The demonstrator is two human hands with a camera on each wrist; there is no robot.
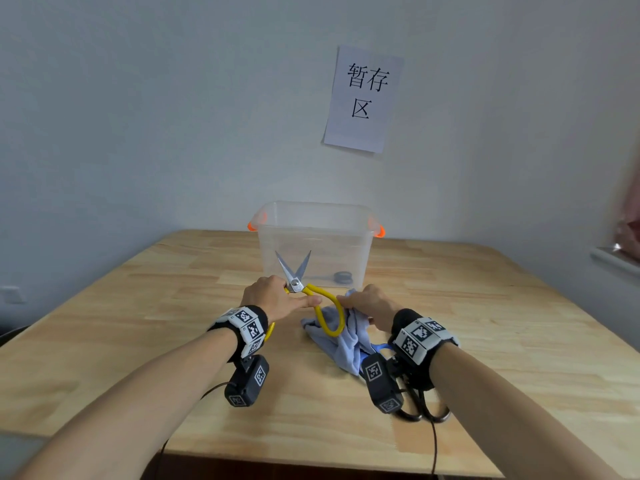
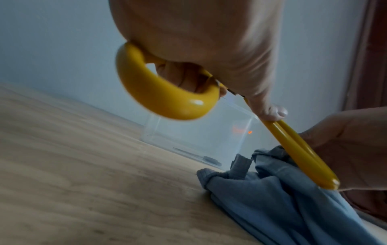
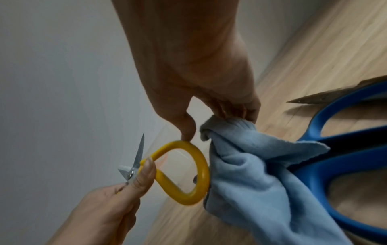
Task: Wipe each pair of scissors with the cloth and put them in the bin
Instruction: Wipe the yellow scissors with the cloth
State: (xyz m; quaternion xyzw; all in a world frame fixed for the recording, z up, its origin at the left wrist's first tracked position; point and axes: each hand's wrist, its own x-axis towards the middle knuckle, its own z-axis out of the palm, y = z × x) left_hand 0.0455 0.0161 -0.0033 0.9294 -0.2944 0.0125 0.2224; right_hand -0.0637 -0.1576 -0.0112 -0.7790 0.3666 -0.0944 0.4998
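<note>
Wooden table (image 1: 138, 306); clear plastic bin (image 1: 313, 244) at its far edge, dark scissors inside; soft, limp blue cloth (image 1: 346, 344) bunched in the pinching right hand (image 1: 370, 304); left hand (image 1: 273, 299) grips the yellow-handled scissors (image 1: 311, 299) near the pivot, stiff, light, blades open: likely safest held by the smooth loops

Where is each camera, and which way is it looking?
Head: worn up high, looks forward and down at the table, bin, both forearms and hands.
Left wrist: looks along the left hand gripping the yellow scissors; bin behind.
Right wrist: looks along the right hand pinching the cloth; blue scissors beside it.
All three share the yellow scissors and cloth.
</note>
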